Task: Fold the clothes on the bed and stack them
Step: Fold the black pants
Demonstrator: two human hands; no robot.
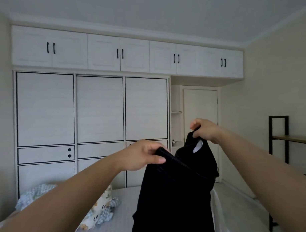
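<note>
A white wardrobe [93, 107] fills the far wall behind the grey bed [121, 219], where a heap of patterned clothes [100, 211] lies near the left side. A black garment [174, 193] hangs in the air above the bed, held up by its top edge. The left hand [141, 155] grips one corner with curled fingers and thumb, while the right hand [205, 129], raised higher, pinches the other corner between its fingers.

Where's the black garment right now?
Head view, centre-right: the black garment hangs above the bed, held up by the left hand and right hand, before the white wardrobe.
</note>
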